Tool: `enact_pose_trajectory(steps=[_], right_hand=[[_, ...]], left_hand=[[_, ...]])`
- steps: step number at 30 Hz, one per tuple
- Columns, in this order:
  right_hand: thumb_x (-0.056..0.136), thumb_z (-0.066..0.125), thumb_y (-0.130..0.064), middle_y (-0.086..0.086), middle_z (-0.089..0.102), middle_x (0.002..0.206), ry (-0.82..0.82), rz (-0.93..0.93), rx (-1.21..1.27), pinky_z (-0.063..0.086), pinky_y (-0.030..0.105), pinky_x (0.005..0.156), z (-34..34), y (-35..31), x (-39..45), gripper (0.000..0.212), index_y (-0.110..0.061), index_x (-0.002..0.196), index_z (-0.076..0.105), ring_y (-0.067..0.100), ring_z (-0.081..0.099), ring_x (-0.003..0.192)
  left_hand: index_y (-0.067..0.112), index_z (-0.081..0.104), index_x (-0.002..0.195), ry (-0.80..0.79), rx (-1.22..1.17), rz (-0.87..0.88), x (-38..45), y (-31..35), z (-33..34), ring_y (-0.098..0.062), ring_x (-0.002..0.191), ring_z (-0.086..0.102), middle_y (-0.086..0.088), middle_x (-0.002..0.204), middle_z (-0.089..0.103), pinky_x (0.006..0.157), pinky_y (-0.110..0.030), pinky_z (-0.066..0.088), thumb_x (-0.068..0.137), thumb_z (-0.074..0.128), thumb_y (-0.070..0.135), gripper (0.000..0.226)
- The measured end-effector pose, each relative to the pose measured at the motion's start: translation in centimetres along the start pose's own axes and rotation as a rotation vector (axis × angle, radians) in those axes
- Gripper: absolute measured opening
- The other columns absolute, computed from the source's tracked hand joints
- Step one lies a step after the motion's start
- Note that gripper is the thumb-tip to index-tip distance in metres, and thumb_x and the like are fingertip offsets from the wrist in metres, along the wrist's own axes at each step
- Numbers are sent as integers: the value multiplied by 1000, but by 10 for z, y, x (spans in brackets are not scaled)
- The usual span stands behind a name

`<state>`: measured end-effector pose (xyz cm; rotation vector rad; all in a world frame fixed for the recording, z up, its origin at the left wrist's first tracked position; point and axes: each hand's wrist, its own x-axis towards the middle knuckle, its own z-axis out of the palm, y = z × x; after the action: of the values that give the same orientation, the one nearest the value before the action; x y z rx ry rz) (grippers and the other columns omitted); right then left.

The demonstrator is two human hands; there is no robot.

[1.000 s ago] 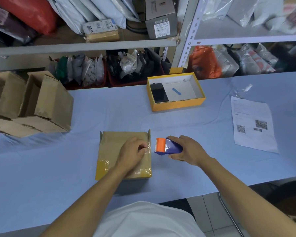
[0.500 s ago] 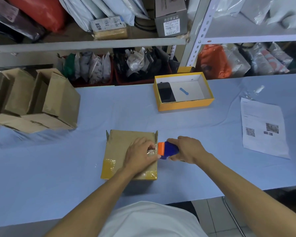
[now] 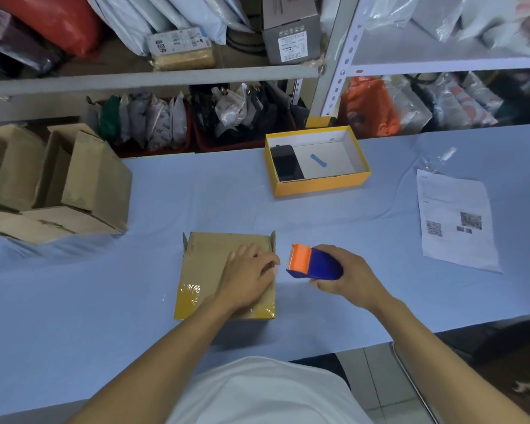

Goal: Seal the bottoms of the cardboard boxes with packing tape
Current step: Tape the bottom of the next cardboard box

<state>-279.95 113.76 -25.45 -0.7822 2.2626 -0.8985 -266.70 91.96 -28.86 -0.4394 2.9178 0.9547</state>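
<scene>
Yellow open tray box [image 3: 318, 186], upper centre: we see a black slab [image 3: 286, 163] and a small blue piece [image 3: 318, 160] inside.
Brown cardboard box [image 3: 208, 264], centre of the blue bench [image 3: 104, 301]: our left hand [image 3: 250, 275] lies flat and open on its taped bottom.
Orange-and-blue tape dispenser [image 3: 314, 264]: gripped in our right hand [image 3: 349, 275].
Change: dispenser has pulled away from the box edge.

No wording can be read anywhere. The sheet [image 3: 458, 220] on the desk [image 3: 196, 203] carries a QR code, small pictures and lines of print too small to make out. The grey box [image 3: 289, 32] on the shelf [image 3: 147, 79] bears a white label and handling symbols, all blurred. A white packet [image 3: 178, 41] beside it shows a QR-like mark and illegible print.
</scene>
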Motion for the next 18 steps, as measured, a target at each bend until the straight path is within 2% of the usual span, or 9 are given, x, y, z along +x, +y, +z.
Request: enact_pose_trajectory(steps=[2,5,7,9,12,14,16,18], right_hand=[[72,87,-35,-22,62,113,4,-54,93,55,20,79,-1,-7,-9,59,-43,121,54,2,59,105],[72,88,-36,-25,60,116,3,-102,125,55,18,78,1,-18,-17,61,-43,122,54,2,57,109],[71,88,-35,-25,60,116,-8,-117,122,55,20,79,3,-23,-19,63,-40,124,55,2,57,109],[70,89,-33,-24,61,116,-18,-122,117,56,22,80,5,-26,-20,64,-38,124,55,3,58,108],[70,88,-37,-24,60,115,-33,-125,70,56,25,81,10,-27,-21,66,-43,125,53,3,58,107],[70,85,-44,-20,60,112,-59,-134,-22,56,30,82,13,-25,-21,67,-46,127,50,7,58,104],[71,81,-47,-15,60,108,-82,-136,-133,55,35,82,10,-18,-22,66,-49,127,47,11,59,99],[71,81,-45,-13,61,106,-76,-105,-164,55,38,82,4,-8,-24,63,-53,123,47,13,59,97]], left_hand=[[27,65,112,40,-311,-138,-1,5,-9,-8,95,54,13,103,63,85,-25,43,95,52,26,21],[17,70,95,-41,-667,-332,-4,20,-22,-8,79,64,3,90,72,76,-24,52,97,52,24,19],[18,72,84,-141,-848,-377,-7,29,-25,-8,69,64,3,80,73,67,-22,54,98,53,25,24],[19,73,77,-159,-927,-384,-11,31,-27,-8,65,62,2,73,71,63,-21,53,97,55,21,27],[19,70,62,-60,-893,-418,-17,28,-26,-11,55,57,2,61,66,57,-20,50,93,61,15,32],[17,69,57,16,-677,-433,-21,25,-25,-13,52,56,4,53,64,52,-24,50,88,66,15,31],[15,72,60,85,-504,-495,-26,15,-27,-13,52,61,5,54,67,57,-25,53,84,68,13,25],[14,73,60,128,-473,-560,-33,-1,-32,-9,53,66,6,57,70,61,-27,58,83,65,7,26]])
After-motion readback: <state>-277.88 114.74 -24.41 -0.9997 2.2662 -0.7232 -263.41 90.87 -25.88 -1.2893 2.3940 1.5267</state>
